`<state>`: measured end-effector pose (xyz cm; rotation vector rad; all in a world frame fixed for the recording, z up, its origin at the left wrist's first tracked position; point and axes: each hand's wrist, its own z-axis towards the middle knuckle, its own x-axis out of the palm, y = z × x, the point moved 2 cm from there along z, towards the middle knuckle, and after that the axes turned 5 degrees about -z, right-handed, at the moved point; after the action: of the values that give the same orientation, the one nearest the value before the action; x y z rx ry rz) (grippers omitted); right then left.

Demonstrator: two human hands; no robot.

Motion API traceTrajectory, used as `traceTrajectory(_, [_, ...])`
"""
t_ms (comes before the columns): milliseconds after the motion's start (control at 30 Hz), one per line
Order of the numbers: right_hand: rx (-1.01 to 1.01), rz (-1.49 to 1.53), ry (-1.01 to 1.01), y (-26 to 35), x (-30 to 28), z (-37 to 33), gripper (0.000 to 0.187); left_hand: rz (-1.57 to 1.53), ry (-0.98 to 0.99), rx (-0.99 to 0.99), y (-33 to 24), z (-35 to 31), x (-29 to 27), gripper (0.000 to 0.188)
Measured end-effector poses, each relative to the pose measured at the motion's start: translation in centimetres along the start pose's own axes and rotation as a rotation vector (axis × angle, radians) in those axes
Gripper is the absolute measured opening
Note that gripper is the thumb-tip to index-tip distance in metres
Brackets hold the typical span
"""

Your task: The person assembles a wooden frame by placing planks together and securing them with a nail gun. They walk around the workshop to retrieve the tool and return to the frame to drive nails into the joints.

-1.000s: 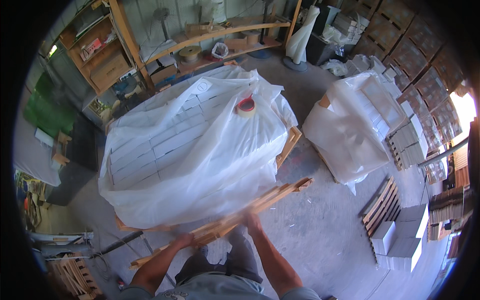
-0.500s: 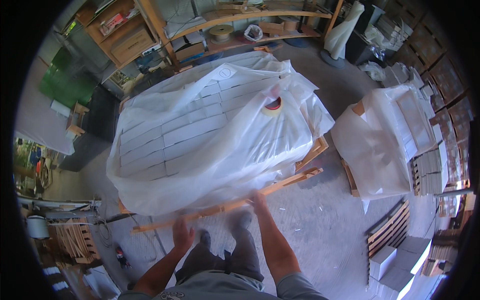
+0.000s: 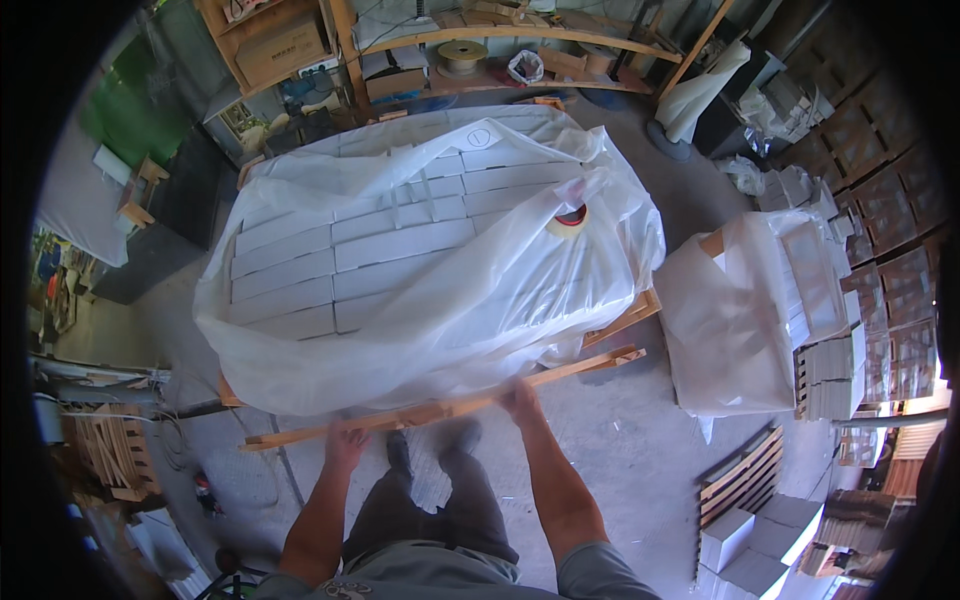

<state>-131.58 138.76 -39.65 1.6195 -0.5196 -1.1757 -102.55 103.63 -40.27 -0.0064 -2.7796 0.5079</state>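
Long pale wooden batten being gripped by left hand and right hand, both grips closed, lying just beyond them against plastic-wrapped stack of grey blocks; seemingly still being positioned, not fixed.

- Both hands grip a long wooden slat that runs crosswise, its right end higher than its left.
- The left hand holds the slat left of its middle; the right hand holds it further right.
- Just beyond the hands stands a large stack of pale boxes under a clear plastic sheet.
- A roll of tape lies on the sheet, beyond the right hand.
- To the right of the right hand, well apart, sits a smaller plastic-wrapped stack.
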Motion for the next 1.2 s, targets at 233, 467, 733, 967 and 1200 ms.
traceTrajectory(233, [0.209, 0.392, 0.053, -1.1, -0.5, 1.0, 0.033, -0.148, 0.141, 0.0, 0.4, 1.4, 1.0, 0.032])
traceTrajectory(467, [0.527, 0.444, -0.079, 1.0, -3.1, 3.1, 0.05, -0.053, 0.25, -0.053, 1.3, 1.8, 4.9, 0.041])
traceTrajectory(733, [0.672, 0.351, -0.083, -3.9, 1.8, -2.3, 0.039, 0.803, 0.571, 0.314, -0.1, 1.0, 4.5, 0.053])
traceTrajectory(967, [1.141, 0.242, 0.306, -5.2, 5.6, -19.3, 0.018, 1.704, 0.211, 0.401, -0.2, -2.5, -3.0, 0.04])
traceTrajectory(1200, [1.284, 0.203, 0.41, -0.9, 6.8, -24.3, 0.041, 2.039, 0.375, 0.422, -2.3, -2.6, -14.3, 0.042])
